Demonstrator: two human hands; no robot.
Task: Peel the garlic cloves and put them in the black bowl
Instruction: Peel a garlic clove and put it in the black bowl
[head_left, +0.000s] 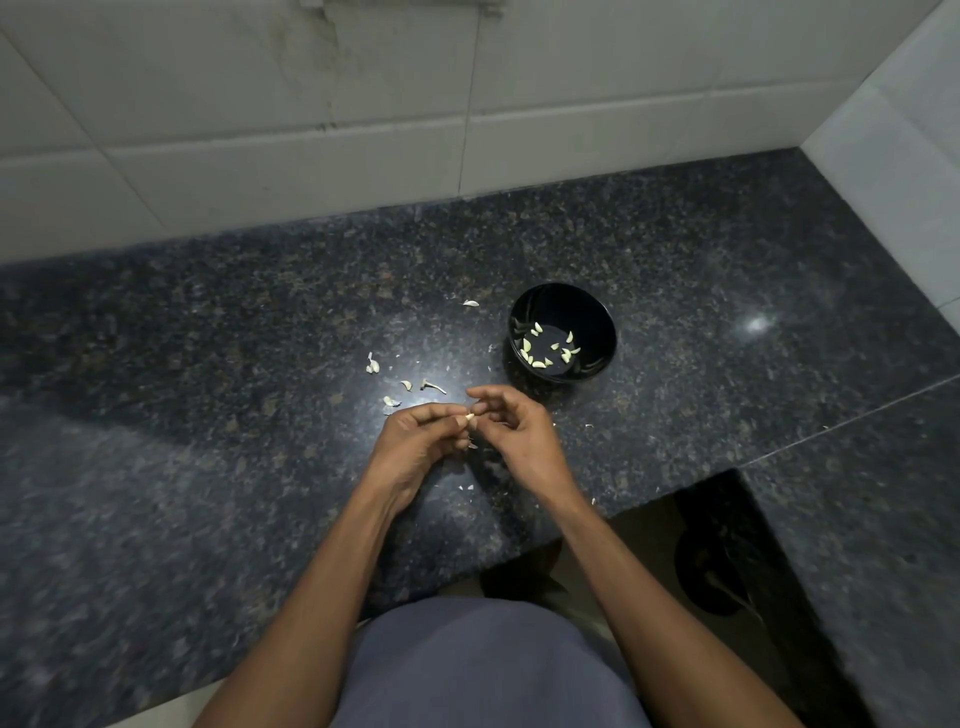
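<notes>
Here, both hands meet above the middle of the dark granite worktop (208, 364), not far from its front edge. The left hand (415, 441) pinches a small pale garlic clove (469, 417) at its fingertips, and the right hand (519, 431) has curled fingers closed on the same clove from the other side. The black bowl (597, 317) sits just beyond the hands, toward the back wall, holding peeled cloves (540, 351). Scraps of skin (390, 401) lie scattered on the worktop left of the bowl.
</notes>
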